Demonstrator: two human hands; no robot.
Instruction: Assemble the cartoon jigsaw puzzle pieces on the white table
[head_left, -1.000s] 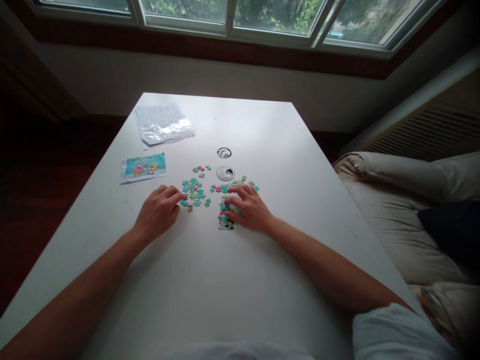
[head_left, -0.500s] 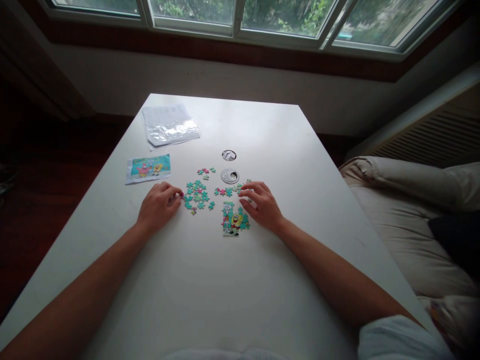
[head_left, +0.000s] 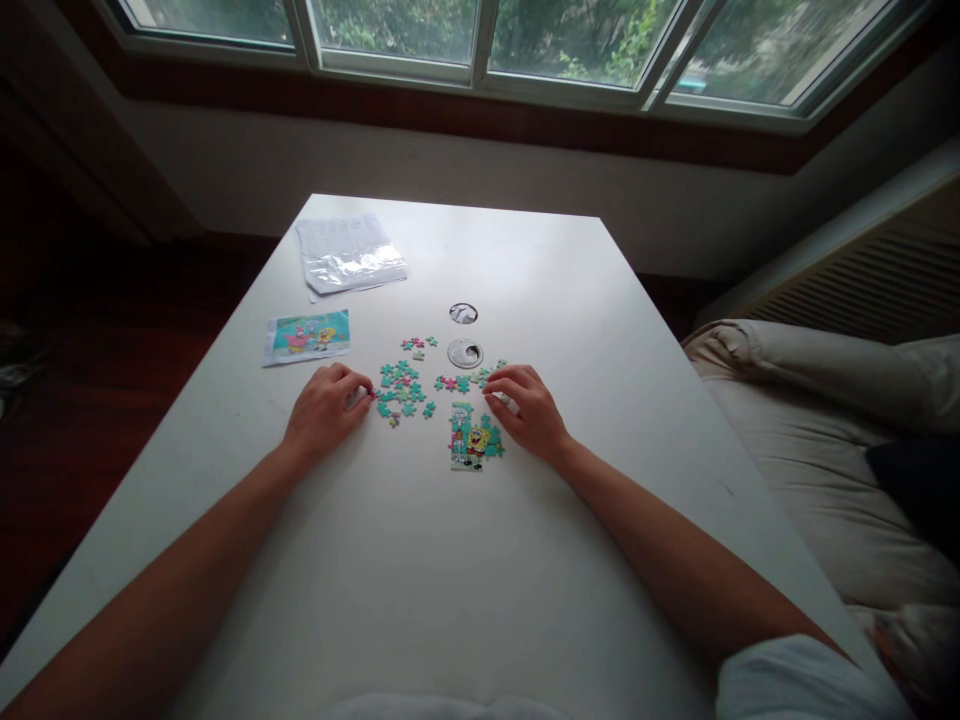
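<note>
My left hand (head_left: 327, 408) is closed in a pinch at the left edge of a loose pile of puzzle pieces (head_left: 401, 385), mostly teal. A small pink-purple puzzle piece (head_left: 372, 393) shows at its fingertips. My right hand (head_left: 528, 410) hovers over or rests by a row of loose pieces (head_left: 451, 383), fingers bent, with a gap between thumb and index finger. What lies under those fingers is partly hidden. Just left of and below that hand lies a partly joined puzzle (head_left: 466, 440) showing two cartoon figures.
A cartoon picture sheet (head_left: 309, 337) lies on the left of the white table (head_left: 420, 570). Behind it is a clear plastic sleeve with papers (head_left: 352, 255). Two round fittings, a far one (head_left: 463, 314) and a near one (head_left: 465, 353), sit mid-table. A sofa (head_left: 780, 440) stands at the right.
The whole view has shifted slightly. My right thumb and index finger are a little closer together. My left hand keeps its pinch by the pile.
</note>
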